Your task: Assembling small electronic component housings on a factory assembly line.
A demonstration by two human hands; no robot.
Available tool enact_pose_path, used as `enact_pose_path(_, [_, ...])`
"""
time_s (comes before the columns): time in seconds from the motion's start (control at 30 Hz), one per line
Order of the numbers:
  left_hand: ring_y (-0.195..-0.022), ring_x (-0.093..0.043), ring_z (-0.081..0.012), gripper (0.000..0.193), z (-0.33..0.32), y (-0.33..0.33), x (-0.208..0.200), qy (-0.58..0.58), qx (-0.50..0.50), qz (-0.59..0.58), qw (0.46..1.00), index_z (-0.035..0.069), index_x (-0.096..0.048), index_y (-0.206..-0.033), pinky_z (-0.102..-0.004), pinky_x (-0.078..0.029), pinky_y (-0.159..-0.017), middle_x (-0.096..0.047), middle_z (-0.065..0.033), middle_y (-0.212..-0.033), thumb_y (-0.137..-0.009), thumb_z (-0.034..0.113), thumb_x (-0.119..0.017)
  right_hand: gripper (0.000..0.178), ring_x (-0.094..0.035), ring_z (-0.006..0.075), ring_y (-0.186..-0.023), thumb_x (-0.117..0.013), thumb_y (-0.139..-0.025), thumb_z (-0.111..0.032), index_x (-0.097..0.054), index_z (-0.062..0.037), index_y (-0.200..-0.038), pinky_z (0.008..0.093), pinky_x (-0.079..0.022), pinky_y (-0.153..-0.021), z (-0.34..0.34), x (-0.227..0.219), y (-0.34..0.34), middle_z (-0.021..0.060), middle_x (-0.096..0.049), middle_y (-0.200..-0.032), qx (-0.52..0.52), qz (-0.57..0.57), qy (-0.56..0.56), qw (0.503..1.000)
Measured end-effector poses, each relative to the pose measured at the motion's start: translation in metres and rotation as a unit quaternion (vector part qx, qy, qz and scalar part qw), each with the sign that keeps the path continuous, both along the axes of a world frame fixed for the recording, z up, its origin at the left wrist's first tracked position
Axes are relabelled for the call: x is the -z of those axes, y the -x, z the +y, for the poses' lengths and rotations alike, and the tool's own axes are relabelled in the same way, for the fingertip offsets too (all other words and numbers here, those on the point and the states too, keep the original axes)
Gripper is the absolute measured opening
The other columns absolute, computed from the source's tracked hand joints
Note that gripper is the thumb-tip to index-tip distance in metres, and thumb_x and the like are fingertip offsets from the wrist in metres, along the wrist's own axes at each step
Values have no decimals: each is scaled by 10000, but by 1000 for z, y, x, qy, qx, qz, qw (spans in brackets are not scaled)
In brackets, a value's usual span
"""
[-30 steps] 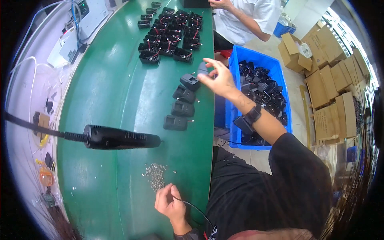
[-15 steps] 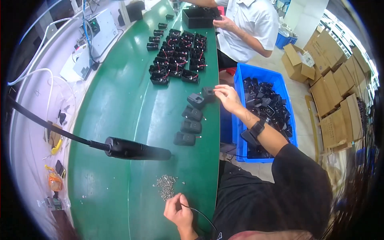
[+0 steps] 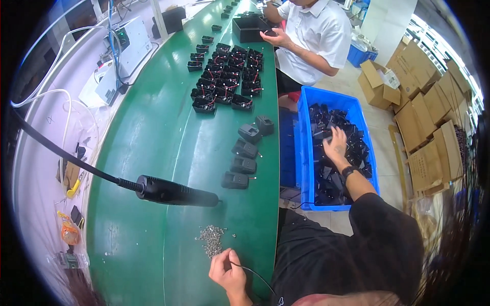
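My right hand (image 3: 335,145) is over the blue bin (image 3: 304,153), its fingers apart among a heap of black plastic housings (image 3: 352,130). Whether the fingertips touch one is hard to see. On the green table, my left hand (image 3: 228,270) is closed in a pinch beside a small pile of metal screws (image 3: 212,239). What the pinch holds is hidden; a thin black cable (image 3: 258,272) runs from beside it. Several closed black casings (image 3: 244,164) form a curved row near the table's edge. A black electric screwdriver (image 3: 176,192) hangs tilted over the table.
Rows of open black housings with red wires (image 3: 224,76) fill the table's far part. A co-worker in a white shirt (image 3: 319,35) works there beside a black box (image 3: 247,29). Cardboard cartons (image 3: 416,66) line the right side. Cables and equipment (image 3: 120,46) stand at left.
My right hand has left the farthest casing on the table and moved right, into the blue bin. My left hand stays beside the screws. The co-worker's hands have shifted near the black box.
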State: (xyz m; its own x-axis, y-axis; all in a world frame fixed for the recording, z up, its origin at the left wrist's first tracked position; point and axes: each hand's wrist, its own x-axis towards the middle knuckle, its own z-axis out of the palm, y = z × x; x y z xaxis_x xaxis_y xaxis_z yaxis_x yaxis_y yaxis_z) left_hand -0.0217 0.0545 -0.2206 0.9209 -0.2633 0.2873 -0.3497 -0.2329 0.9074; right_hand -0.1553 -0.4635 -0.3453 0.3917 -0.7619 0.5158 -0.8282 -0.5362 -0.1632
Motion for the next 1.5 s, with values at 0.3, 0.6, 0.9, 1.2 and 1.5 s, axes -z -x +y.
enact_pose_path(0.3, [-638,-555,-115,76,-1,0,5,-8,-4,-15,1000,-53,-674,-875,-223,-418,-540,-612,-80,-767,-846,17,-664,884,-214,490,-1360,-734,-695,-529,-398,-140,-1415,535,-242,-1128,28,20,56,215,-335,-1469,-2,240,-198,950])
enact_pose_path(0.6, [-596,-560,-138,62,-4,-1,-4,9,-15,-11,1000,-31,-685,-862,-242,-427,-519,-622,-84,-721,-820,14,-691,541,-484,337,-1099,-748,-681,-206,-504,-104,-1154,432,-473,-907,16,10,70,137,-498,-1121,-53,212,-144,965])
enact_pose_path(0.9, [-559,-564,-128,69,-1,-3,-2,-8,-12,-10,1000,-12,-696,-867,-245,-435,-486,-626,-81,-715,-803,6,-711,706,-456,361,-1203,-770,-709,-368,-441,-151,-1295,446,-452,-992,14,13,45,169,-483,-1239,33,236,-220,946])
enact_pose_path(1.2, [-562,-596,-117,72,1,0,-7,-6,-4,5,1000,-22,-697,-874,-222,-466,-480,-628,-84,-718,-804,-10,-705,661,-477,386,-1153,-707,-742,-227,-414,-130,-1326,455,-448,-975,22,-4,56,185,-472,-1206,3,206,-202,957])
enact_pose_path(1.5, [-631,-542,-118,64,0,-2,2,-11,-12,4,1000,-31,-669,-848,-242,-434,-558,-613,-55,-748,-848,33,-673,715,-499,379,-1209,-693,-780,-330,-394,-169,-1410,445,-464,-979,10,-33,82,183,-467,-1299,-36,81,-116,989])
